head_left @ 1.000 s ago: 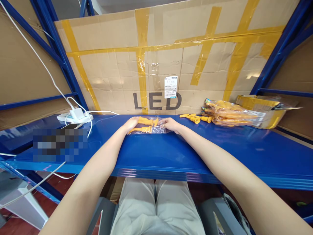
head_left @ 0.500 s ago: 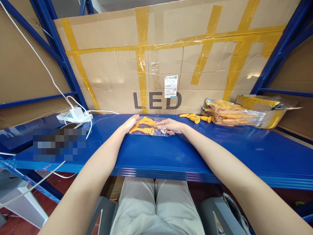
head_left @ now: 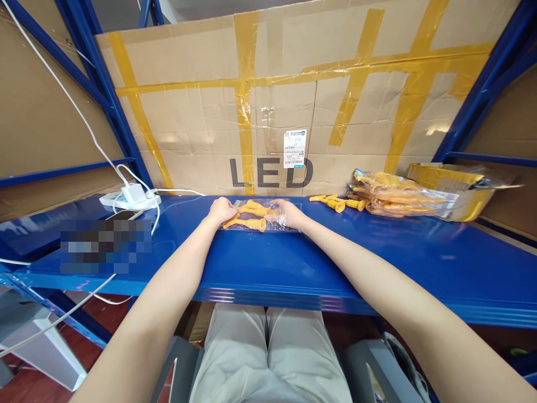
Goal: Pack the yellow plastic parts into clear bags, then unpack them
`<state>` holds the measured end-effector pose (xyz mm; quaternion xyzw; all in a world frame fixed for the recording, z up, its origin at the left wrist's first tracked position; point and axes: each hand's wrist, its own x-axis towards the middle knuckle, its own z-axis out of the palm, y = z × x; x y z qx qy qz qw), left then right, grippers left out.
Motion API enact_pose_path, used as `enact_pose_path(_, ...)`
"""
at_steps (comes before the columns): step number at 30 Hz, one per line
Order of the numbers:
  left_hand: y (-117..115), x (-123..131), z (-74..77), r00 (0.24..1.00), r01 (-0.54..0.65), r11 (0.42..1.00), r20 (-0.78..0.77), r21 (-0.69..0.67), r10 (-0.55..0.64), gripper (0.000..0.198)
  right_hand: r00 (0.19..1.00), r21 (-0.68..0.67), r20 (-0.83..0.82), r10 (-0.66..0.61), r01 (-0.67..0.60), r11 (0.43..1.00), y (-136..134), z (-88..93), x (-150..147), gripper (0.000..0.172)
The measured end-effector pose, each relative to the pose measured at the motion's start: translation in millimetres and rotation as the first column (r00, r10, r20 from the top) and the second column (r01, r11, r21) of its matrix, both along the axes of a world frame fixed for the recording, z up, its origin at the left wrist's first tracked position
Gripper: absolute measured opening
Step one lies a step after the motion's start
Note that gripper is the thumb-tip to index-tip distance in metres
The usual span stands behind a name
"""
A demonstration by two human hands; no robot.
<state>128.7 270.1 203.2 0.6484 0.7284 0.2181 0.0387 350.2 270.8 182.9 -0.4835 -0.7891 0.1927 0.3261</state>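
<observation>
A clear plastic bag (head_left: pixel 274 225) lies flat on the blue shelf top in front of me. Inside it are several yellow plastic pieces (head_left: pixel 254 224), slim with a flared round end. My left hand (head_left: pixel 222 211) is closed on the bag's left end, its fingers curled at the edge. At the opposite end my right hand (head_left: pixel 289 215) grips the clear film, fingertips bent in beside the yellow pieces and partly behind the shiny plastic.
To the right lie loose yellow pieces (head_left: pixel 335 204), a full bag of yellow pieces (head_left: pixel 390 193) and an open cardboard box (head_left: pixel 474 201). A power strip (head_left: pixel 111 200) with white cables stands at left, near a blurred dark object (head_left: pixel 104 240). A large cardboard sheet (head_left: pixel 188 129) closes the back.
My right hand's outstretched fingers have bent and drawn onto the film at the bag's right side. The left hand's fingers have curled in over the left end.
</observation>
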Motion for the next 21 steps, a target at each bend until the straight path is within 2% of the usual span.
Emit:
enact_pose_path(3, -3, 2, 2.3, 0.999, 0.021, 0.999, -0.040, -0.036, -0.022, 0.029, 0.988, 0.092, 0.138, 0.065, -0.078, 0.993, 0, 0.4, 1, 0.031)
enact_pose_path(5, -2, 2, -0.2, 0.998, 0.045, 0.999, -0.049, -0.031, -0.046, 0.029, 0.975, 0.116, 0.214, 0.058, -0.084, 0.990, -1, 0.8, 1, 0.025)
enact_pose_path(11, 5, -1, -8.8, 0.997, 0.075, 0.997, 0.009, 0.011, -0.075, 0.025, 0.953, 0.143, 0.302, -0.024, -0.021, 0.990, -9, 3.8, -1, 0.027)
enact_pose_path(16, 1, 4, -4.8, 0.998, 0.017, 0.999, 0.069, -0.042, -0.014, 0.017, 0.933, 0.143, 0.343, -0.111, 0.065, 0.988, -12, 5.7, -3, 0.035)
enact_pose_path(21, -4, 8, -0.6, 0.997, 0.013, 0.998, 0.073, -0.065, -0.008, 0.012, 0.922, 0.144, 0.358, -0.149, 0.104, 0.984, -9, 3.9, -4, 0.040)
